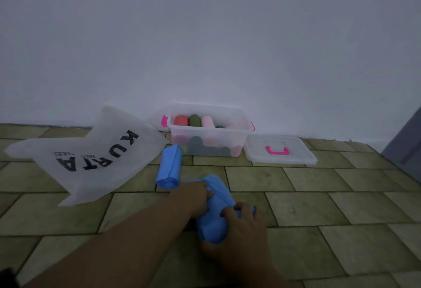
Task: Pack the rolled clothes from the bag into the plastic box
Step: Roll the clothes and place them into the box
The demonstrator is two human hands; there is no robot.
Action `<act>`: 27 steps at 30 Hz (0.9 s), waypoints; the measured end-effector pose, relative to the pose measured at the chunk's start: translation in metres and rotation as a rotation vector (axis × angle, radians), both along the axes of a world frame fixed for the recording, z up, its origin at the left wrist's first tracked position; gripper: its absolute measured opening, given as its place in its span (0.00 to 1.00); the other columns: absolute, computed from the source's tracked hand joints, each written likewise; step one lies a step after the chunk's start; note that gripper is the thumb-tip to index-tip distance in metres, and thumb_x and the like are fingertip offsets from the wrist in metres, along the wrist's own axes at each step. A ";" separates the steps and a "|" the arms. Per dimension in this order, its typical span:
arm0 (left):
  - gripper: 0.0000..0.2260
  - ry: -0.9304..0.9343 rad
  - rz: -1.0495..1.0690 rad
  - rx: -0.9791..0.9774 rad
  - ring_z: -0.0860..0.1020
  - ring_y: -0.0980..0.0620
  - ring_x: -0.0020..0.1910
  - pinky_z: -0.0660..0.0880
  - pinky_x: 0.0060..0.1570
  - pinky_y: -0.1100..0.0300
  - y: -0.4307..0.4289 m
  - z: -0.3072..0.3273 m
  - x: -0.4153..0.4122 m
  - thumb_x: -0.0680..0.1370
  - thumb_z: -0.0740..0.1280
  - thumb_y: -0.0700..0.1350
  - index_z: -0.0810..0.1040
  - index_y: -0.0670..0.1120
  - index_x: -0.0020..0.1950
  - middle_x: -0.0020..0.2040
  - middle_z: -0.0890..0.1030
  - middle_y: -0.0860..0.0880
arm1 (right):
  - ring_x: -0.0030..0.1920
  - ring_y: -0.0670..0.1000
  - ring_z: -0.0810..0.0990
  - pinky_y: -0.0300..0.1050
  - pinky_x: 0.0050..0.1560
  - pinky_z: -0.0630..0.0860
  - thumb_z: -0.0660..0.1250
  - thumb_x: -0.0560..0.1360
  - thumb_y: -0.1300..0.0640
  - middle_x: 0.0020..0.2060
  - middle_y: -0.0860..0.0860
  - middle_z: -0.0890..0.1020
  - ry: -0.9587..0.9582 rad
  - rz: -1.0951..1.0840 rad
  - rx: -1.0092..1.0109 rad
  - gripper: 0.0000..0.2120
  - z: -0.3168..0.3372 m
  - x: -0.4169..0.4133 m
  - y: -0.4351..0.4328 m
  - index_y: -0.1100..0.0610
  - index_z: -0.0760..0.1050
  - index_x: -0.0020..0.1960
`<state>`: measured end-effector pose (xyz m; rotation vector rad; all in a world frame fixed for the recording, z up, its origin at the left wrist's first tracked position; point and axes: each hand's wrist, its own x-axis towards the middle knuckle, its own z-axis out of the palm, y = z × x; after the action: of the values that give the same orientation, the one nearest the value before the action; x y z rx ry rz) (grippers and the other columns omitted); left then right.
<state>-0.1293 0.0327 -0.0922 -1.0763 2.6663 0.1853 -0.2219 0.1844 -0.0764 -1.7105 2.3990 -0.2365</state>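
A blue rolled cloth (213, 210) lies on the tiled floor in front of me. My left hand (196, 196) grips its far end, fingers curled into the fabric. My right hand (241, 230) grips its near end, fingers wrapped over it. A second blue roll (169, 167) lies just beyond, apart from both hands. The clear plastic box (241, 114) with pink latches stands by the wall and holds several rolled clothes in red, green and pink. The white bag (91, 155) printed "KURTA" lies flat to the left.
The box's clear lid (296, 157) with a pink handle lies on the floor right of the box. A plain wall runs behind. A grey door edge (407, 144) shows at the far right. Tiled floor spreads to the right of my hands.
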 end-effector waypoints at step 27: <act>0.26 0.658 0.235 0.419 0.74 0.57 0.53 0.71 0.46 0.64 0.068 0.019 0.031 0.72 0.70 0.49 0.62 0.61 0.64 0.60 0.71 0.57 | 0.65 0.58 0.65 0.55 0.64 0.65 0.61 0.68 0.29 0.68 0.56 0.66 0.139 0.138 0.192 0.38 0.005 -0.009 -0.008 0.47 0.58 0.71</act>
<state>-0.0986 0.1011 -0.0732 -1.3426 2.7954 1.2783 -0.2313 0.1763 -0.0714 -1.8451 2.2954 0.1319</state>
